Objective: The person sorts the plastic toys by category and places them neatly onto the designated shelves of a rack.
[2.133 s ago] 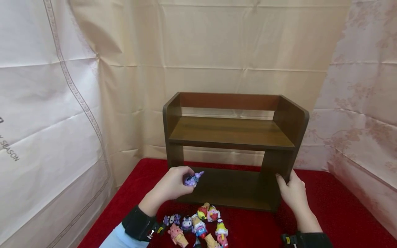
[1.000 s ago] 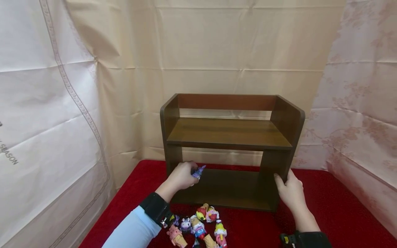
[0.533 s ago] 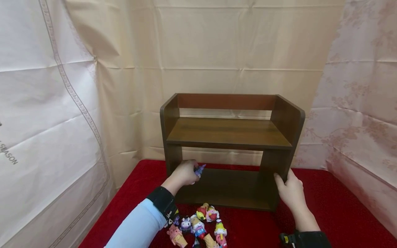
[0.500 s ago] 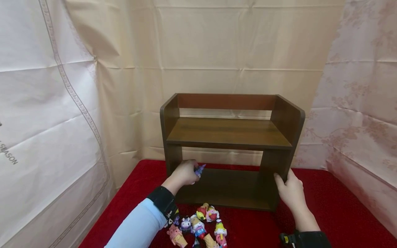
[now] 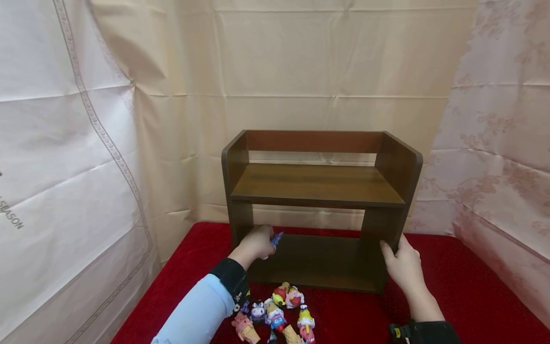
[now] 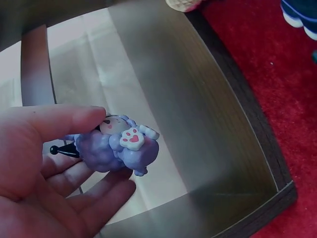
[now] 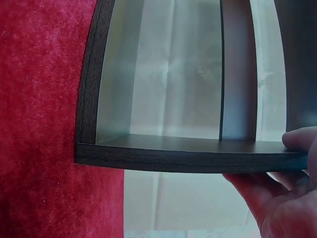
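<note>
A purple toy figurine with a white paw-print patch is pinched between the thumb and fingers of my left hand. This hand is at the left side of the lower compartment of a brown two-tier wooden shelf, with the figurine above the bottom board. In the head view only the figurine's pointed end shows past the fingers. My right hand grips the shelf's right side panel, thumb on one face and fingers on the other. Both wrists wear black bands.
Several small figurines lie in front of the shelf on the red cloth. They include a pink bear on a cone, a black-and-white one and a yellow-topped one. Beige sheeting hangs behind.
My left hand has moved right and a little deeper into the lower compartment with the purple figurine, then dipped slightly. The right hand keeps its grip on the side panel.
</note>
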The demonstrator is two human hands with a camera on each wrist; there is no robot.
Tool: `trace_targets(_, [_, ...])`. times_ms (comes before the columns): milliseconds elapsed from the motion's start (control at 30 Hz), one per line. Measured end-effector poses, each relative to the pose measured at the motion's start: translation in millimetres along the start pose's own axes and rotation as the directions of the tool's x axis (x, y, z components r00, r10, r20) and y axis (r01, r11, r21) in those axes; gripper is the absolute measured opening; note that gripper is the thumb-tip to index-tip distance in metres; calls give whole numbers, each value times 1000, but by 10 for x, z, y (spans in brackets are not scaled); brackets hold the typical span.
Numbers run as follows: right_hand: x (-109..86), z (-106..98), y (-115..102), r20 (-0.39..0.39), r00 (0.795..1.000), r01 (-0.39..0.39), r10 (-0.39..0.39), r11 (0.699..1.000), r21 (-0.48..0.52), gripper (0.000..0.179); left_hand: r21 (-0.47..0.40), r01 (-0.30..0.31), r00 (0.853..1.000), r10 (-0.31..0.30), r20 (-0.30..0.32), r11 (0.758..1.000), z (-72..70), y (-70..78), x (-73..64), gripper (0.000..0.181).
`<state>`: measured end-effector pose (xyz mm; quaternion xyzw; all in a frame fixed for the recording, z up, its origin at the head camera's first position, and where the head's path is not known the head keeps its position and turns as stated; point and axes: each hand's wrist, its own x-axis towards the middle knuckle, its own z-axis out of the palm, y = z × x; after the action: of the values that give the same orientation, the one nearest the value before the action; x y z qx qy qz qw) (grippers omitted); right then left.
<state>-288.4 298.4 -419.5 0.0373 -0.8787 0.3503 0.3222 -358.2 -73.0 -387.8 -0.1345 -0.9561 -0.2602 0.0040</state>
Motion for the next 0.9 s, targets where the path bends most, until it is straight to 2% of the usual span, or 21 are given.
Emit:
trace_targets(200, [2, 8, -4, -2, 1000, 7, -7, 1000, 4, 28, 78, 22, 1000, -22, -1, 997, 31, -14, -14, 19])
trace_targets(400, [0, 5, -8, 2, 1000, 5, -5, 1000, 3, 28, 63, 30, 1000, -30, -5, 998, 52, -31, -13, 28])
trace_targets(767, [-7, 2, -10, -5, 1000, 16, -16, 1000, -1, 27, 104, 17, 1000, -17, -3, 994, 95, -86, 19, 25])
trace_targets(900, [-3, -2, -10, -7, 1000, 21, -21, 1000, -2, 28, 92, 10, 1000, -10, 1, 996, 88, -98, 20, 26])
